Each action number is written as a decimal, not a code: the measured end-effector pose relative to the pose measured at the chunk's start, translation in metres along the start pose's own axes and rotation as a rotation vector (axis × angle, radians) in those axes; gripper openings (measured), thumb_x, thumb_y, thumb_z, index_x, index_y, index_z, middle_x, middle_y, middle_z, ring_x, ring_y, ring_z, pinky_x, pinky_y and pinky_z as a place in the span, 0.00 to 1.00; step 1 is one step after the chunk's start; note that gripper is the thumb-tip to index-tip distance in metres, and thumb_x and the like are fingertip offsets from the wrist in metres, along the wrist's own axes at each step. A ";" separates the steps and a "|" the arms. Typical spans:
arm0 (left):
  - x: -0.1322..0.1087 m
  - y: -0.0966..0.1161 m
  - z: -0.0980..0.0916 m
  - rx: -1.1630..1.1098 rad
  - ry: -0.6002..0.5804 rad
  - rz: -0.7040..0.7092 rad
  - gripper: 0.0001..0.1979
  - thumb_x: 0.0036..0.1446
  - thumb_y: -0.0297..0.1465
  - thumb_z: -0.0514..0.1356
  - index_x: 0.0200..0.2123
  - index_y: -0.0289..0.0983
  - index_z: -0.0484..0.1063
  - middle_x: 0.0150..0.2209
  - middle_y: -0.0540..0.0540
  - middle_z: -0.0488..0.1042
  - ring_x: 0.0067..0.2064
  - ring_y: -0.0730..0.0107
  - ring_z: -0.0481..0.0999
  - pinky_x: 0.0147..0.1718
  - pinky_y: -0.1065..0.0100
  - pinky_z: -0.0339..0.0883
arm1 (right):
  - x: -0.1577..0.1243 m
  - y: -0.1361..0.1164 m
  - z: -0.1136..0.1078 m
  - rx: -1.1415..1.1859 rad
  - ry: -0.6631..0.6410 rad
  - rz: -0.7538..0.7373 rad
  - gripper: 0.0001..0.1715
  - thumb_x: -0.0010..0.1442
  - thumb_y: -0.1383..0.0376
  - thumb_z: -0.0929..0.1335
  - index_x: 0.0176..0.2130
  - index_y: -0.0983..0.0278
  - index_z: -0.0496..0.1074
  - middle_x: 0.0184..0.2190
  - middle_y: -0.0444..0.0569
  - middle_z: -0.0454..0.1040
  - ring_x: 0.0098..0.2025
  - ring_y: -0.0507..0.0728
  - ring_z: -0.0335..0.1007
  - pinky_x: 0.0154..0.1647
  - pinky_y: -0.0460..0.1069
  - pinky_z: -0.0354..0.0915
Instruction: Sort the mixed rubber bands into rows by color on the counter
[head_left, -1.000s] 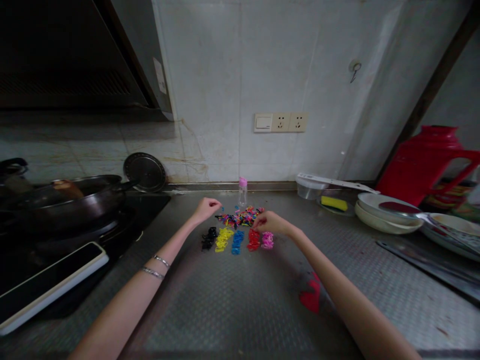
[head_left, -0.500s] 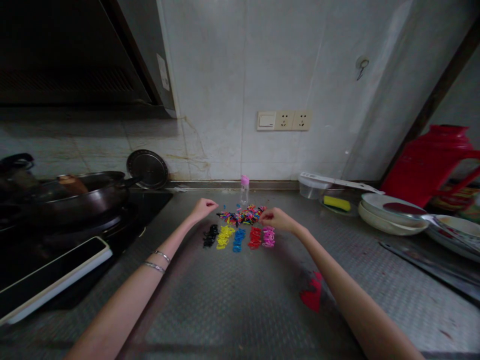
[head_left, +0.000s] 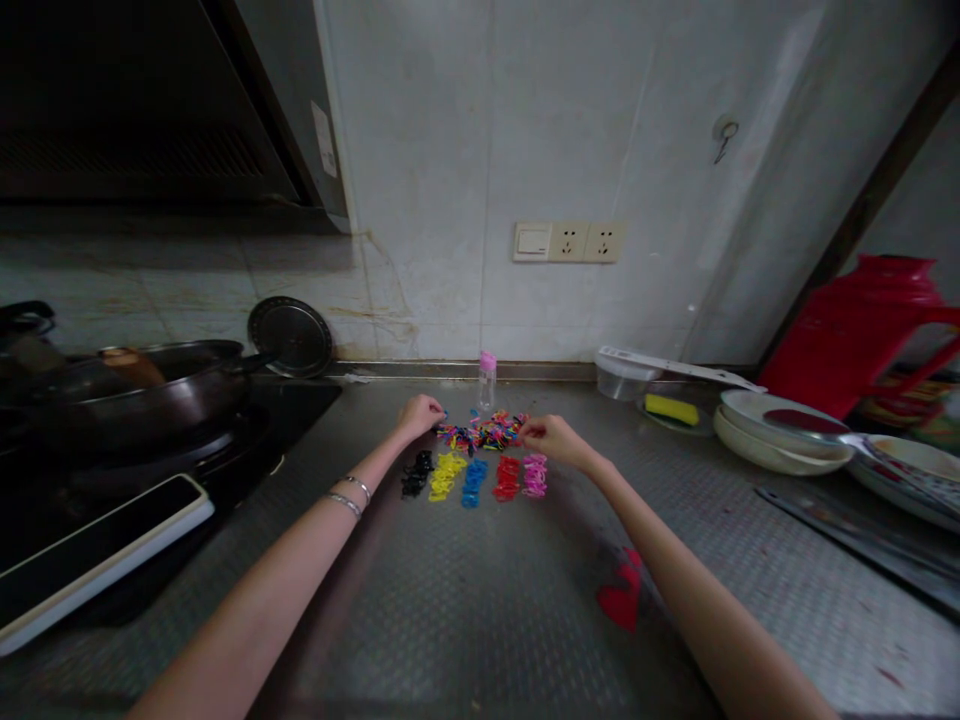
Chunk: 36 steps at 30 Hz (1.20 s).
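Left hand (head_left: pixel 420 413): fingertips pinched, touching left edge of multicoloured heap of small elastic bands (head_left: pixel 480 433).
Right hand (head_left: pixel 547 438): pinched at its right edge.
Sorted piles (head_left: pixel 472 481): 5, single-colour, just nearer.
Clear pink-capped bottle (head_left: pixel 487 380): upright behind heap, contents unclear.

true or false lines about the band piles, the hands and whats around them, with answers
1. The black pile is at the right end of the row. False: it is at the left end; the pink pile is at the right end.
2. The blue pile lies between the yellow pile and the red pile. True.
3. The mixed pile lies nearer the wall than the blue pile. True.
4. The left hand is at the mixed pile's left edge, the right hand at its right edge. True.
5. The bottle has a blue cap. False: the cap is pink.
6. The pan is right of the piles. False: it is to their left.
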<state>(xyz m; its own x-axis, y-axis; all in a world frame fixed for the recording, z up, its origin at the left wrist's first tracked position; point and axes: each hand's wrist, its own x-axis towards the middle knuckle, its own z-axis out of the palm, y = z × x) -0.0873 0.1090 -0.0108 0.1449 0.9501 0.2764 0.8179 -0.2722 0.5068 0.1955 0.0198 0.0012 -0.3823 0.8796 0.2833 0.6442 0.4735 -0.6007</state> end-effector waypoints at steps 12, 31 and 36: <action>0.002 0.007 0.003 0.119 -0.014 -0.002 0.08 0.43 0.33 0.58 0.25 0.39 0.77 0.28 0.45 0.76 0.29 0.69 0.71 0.26 0.73 0.59 | -0.001 -0.002 -0.001 -0.051 0.015 -0.008 0.11 0.47 0.68 0.63 0.28 0.68 0.74 0.21 0.45 0.71 0.24 0.49 0.64 0.24 0.41 0.56; -0.017 0.012 -0.003 -0.326 -0.112 0.186 0.10 0.44 0.30 0.57 0.28 0.32 0.75 0.27 0.45 0.75 0.30 0.69 0.72 0.31 0.71 0.64 | -0.008 -0.002 -0.008 -0.236 0.017 0.005 0.11 0.48 0.69 0.61 0.26 0.66 0.72 0.20 0.44 0.69 0.23 0.48 0.61 0.23 0.42 0.51; -0.057 0.046 -0.024 -0.294 -0.353 0.391 0.10 0.46 0.31 0.56 0.28 0.32 0.75 0.26 0.46 0.75 0.29 0.72 0.70 0.30 0.74 0.61 | -0.012 -0.005 -0.010 -0.426 0.009 0.117 0.10 0.50 0.68 0.61 0.27 0.64 0.72 0.22 0.45 0.70 0.25 0.49 0.62 0.23 0.43 0.48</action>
<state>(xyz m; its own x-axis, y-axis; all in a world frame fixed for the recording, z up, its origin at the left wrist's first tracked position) -0.0708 0.0386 0.0165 0.6210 0.7506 0.2257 0.4856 -0.5945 0.6408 0.2035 0.0073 0.0085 -0.2858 0.9279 0.2392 0.8991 0.3460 -0.2680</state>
